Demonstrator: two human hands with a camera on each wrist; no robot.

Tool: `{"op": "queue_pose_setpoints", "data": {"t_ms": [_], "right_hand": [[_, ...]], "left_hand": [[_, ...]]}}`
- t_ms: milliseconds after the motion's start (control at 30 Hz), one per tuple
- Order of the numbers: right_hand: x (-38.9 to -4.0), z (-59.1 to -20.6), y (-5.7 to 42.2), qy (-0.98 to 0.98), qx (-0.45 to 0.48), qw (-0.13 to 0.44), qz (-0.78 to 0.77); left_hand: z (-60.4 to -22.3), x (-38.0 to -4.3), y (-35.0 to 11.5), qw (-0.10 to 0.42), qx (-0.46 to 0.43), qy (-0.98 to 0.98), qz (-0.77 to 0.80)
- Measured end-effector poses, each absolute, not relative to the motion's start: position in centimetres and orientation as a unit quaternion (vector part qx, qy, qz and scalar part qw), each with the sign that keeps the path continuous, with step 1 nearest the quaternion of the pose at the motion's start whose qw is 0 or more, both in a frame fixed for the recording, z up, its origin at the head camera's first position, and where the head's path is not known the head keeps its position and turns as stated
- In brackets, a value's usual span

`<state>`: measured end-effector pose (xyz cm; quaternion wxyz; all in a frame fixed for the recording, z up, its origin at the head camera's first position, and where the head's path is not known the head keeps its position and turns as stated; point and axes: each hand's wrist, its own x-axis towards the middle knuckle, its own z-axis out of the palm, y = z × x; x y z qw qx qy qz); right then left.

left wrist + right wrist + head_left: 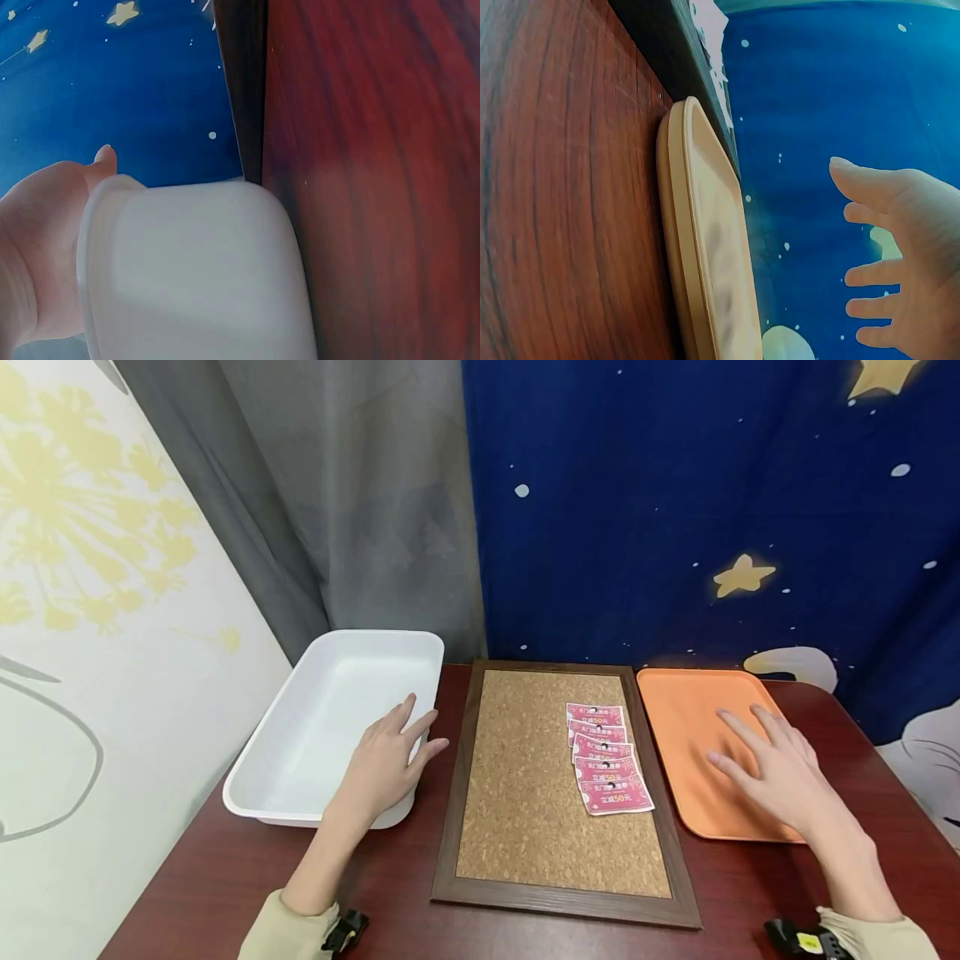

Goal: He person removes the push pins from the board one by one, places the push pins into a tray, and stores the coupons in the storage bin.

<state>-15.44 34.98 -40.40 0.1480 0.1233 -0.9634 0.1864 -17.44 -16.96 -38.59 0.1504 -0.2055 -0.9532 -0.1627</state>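
Note:
In the head view my left hand [388, 762] hovers over the right side of a deep white plastic basin [258, 727], fingers spread and holding nothing. My right hand [787, 768] is held above an orange tray [678, 727], also with spread fingers and nothing in them. Between the two lies a framed cork board [525, 793]. Several pink paper coupons [617, 797] overlap in a column on its right half, each with a small dark dot near its top. The left wrist view shows the basin's outer wall [195, 262] beside the left hand [52, 232].
All of this stands on a dark red wooden table [390, 893]. Behind it hang a grey curtain [390, 510] and a blue curtain [637, 527] with stars. A white wall [112, 693] with yellow flower prints borders the left side.

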Motion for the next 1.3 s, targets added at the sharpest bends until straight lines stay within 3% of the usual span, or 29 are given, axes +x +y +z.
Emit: {"op": "queue_pose_setpoints", "data": {"t_ms": [500,1300], "right_hand": [[-15.5,-39.7,32.6,-0.959,0.148,0.132,0.201],[-15.7,-39.9,28.5,-0.943,0.196,0.112,0.244]], "left_hand": [[-38.8,-17.5,-14.8,0.160,-0.229,-0.941,-0.190],[-39.5,-17.6,-10.7,0.131,-0.275,-0.927,-0.216]]}}
